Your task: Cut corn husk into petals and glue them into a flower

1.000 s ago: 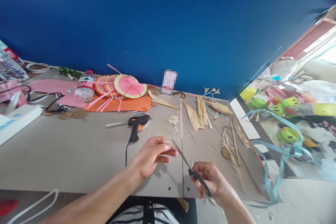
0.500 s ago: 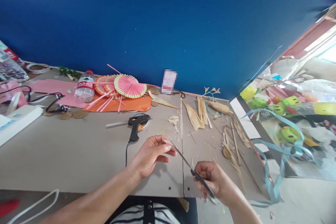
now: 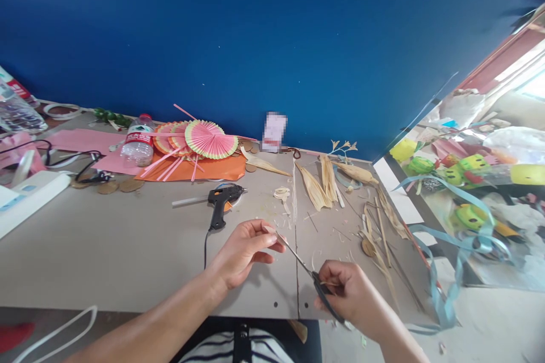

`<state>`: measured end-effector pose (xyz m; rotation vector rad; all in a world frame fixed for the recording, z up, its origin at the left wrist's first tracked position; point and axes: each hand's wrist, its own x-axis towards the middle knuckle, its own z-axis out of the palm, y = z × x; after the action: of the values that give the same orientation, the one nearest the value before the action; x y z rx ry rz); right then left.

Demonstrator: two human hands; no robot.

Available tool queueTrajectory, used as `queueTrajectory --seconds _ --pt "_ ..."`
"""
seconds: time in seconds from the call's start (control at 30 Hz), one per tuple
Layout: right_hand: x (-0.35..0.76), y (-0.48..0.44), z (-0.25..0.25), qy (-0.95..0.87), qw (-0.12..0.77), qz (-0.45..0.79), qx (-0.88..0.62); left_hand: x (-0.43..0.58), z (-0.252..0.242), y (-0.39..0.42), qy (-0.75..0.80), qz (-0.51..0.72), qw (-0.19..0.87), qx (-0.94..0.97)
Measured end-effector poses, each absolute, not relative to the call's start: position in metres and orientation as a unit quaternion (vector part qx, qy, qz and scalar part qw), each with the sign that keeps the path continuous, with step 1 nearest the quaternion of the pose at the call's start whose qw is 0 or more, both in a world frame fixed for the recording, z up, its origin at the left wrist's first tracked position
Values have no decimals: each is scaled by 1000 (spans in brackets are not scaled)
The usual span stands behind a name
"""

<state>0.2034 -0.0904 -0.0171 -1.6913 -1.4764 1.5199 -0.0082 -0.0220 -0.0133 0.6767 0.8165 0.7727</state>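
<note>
My right hand (image 3: 343, 292) grips a pair of black-handled scissors (image 3: 320, 285) over the table's front edge. The blades point up and left, and their tips meet my left hand (image 3: 253, 249). Thumb and fingers of that hand pinch a small pale piece (image 3: 269, 229), which looks like a bit of dried corn husk; most of it is hidden. Beyond my hands, a black hot glue gun (image 3: 220, 204) lies on its side with a clear stick at its back. Several dried corn husks (image 3: 313, 187) are spread to the right of it.
Pink-and-green paper fans (image 3: 212, 139) rest on an orange sheet (image 3: 230, 169) near a plastic bottle (image 3: 138, 142). A white power strip (image 3: 32, 198) is at left. Dry stalks (image 3: 382, 232) and light blue ribbon (image 3: 445, 295) lie at right. A blue wall (image 3: 255, 39) stands behind.
My right hand has shifted slightly right and the scissors' handles have turned a little. My left hand has stayed nearly still.
</note>
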Motion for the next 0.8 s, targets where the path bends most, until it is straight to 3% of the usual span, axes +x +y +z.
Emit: queueTrajectory --seconds 0.17,0.8 --pt "204 -91 -11 -599 190 448 -636 -10 -16 -22 380 358 792 316" --pt "197 -89 18 -699 79 261 -661 -13 -21 -21 406 340 771 355"
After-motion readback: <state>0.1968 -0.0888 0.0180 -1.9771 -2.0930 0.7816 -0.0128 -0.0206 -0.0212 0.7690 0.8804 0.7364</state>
